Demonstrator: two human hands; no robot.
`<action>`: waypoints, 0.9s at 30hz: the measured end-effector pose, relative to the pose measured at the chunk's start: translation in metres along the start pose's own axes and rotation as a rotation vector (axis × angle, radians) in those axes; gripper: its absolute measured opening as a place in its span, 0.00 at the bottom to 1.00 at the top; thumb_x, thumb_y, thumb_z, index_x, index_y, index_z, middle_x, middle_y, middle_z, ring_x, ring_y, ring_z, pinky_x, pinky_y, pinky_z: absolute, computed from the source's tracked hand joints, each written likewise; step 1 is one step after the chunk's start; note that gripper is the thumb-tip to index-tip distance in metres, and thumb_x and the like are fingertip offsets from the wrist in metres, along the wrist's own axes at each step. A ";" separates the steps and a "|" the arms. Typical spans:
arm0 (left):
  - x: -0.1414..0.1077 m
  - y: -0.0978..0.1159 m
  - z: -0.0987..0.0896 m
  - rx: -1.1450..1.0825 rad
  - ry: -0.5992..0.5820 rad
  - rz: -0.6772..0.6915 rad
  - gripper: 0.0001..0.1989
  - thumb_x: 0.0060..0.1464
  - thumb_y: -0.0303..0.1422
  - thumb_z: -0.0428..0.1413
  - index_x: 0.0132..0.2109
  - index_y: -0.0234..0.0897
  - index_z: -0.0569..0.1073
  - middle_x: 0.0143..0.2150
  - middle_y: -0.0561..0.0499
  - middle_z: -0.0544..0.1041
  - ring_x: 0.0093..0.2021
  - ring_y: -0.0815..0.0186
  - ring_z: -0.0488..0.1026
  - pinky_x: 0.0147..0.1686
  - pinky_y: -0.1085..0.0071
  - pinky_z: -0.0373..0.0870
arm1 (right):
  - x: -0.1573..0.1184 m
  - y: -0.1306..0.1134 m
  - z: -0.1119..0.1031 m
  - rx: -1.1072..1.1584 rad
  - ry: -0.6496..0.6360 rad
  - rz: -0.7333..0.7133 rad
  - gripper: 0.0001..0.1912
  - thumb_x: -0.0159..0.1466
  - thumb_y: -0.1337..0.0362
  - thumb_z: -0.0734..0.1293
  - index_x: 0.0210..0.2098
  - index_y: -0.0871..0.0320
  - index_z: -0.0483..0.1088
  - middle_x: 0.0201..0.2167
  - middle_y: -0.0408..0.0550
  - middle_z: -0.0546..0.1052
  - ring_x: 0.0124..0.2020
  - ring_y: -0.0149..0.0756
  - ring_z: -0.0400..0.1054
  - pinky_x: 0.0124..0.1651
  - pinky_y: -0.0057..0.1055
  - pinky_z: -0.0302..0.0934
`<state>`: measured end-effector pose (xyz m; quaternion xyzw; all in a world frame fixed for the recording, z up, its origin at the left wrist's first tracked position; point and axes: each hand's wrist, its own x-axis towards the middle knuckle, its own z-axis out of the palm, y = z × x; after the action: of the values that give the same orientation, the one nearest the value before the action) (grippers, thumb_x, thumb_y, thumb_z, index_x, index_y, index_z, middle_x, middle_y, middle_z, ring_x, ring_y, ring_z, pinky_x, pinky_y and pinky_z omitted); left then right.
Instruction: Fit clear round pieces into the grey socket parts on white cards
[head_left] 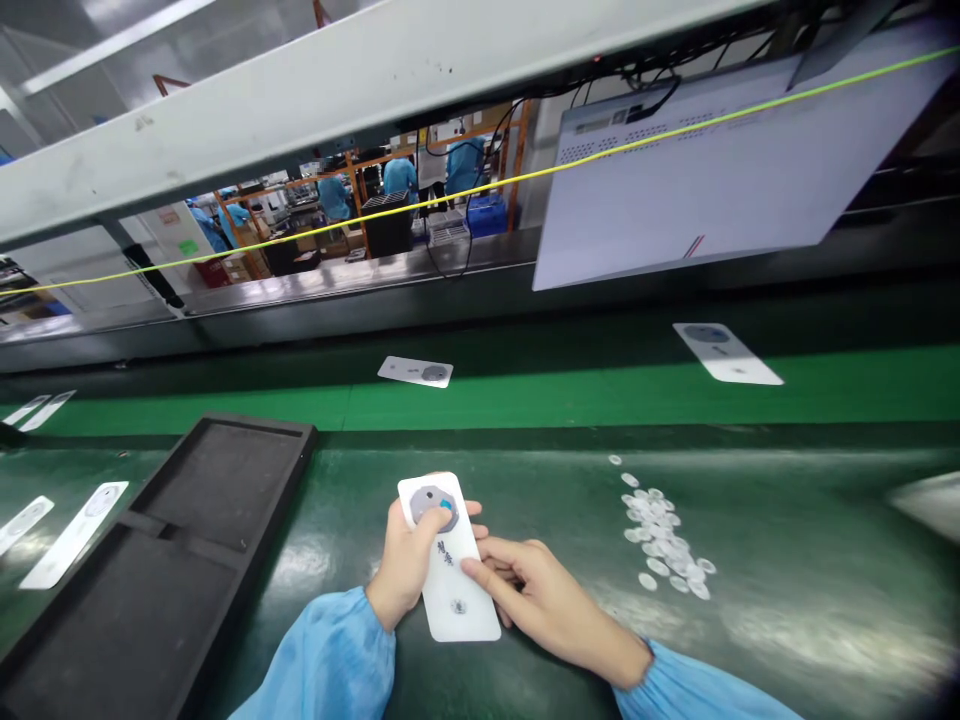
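Observation:
A white rounded card [466,622] with a grey octagonal patch, dark characters and a small round mark is held up in front of me. My left hand [409,555] grips its upper left part, the thumb lying on the grey patch beside a small blue spot. At the card's right edge, my right hand [544,600] pinches it between thumb and fingers. To the right, a loose pile of small clear-white discs [660,530] lies on the green table [555,500].
A black two-part tray [187,520] lies at the left, with white cards [75,535] beyond it. Further cards lie on the green belt [525,395]. A white panel [675,190] and a yellow cord hang above. People in blue work behind.

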<state>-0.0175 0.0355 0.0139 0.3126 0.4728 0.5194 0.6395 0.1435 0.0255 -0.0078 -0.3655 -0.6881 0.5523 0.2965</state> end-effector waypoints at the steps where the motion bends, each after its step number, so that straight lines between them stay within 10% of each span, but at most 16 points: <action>1: 0.000 0.000 -0.001 0.000 -0.008 0.000 0.22 0.43 0.39 0.65 0.43 0.29 0.75 0.42 0.35 0.81 0.36 0.50 0.81 0.32 0.65 0.78 | 0.000 0.000 0.000 0.006 0.001 0.002 0.26 0.71 0.43 0.60 0.30 0.59 0.69 0.20 0.43 0.68 0.20 0.30 0.61 0.24 0.26 0.53; 19: 0.003 -0.002 -0.002 0.026 -0.007 0.071 0.20 0.49 0.41 0.64 0.42 0.30 0.74 0.37 0.39 0.81 0.32 0.53 0.81 0.29 0.67 0.77 | 0.000 -0.004 0.001 0.055 0.025 -0.040 0.23 0.70 0.47 0.63 0.30 0.59 0.70 0.20 0.42 0.68 0.20 0.29 0.61 0.24 0.26 0.53; 27: 0.000 0.003 0.001 0.124 -0.068 0.017 0.27 0.48 0.45 0.68 0.48 0.29 0.75 0.42 0.36 0.81 0.34 0.56 0.80 0.29 0.72 0.74 | 0.000 0.002 -0.004 0.225 0.409 0.016 0.26 0.66 0.40 0.66 0.39 0.60 0.70 0.25 0.45 0.71 0.20 0.28 0.63 0.21 0.24 0.56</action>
<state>-0.0174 0.0363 0.0173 0.3733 0.4795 0.4836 0.6299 0.1469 0.0279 -0.0086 -0.4399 -0.5450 0.5421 0.4643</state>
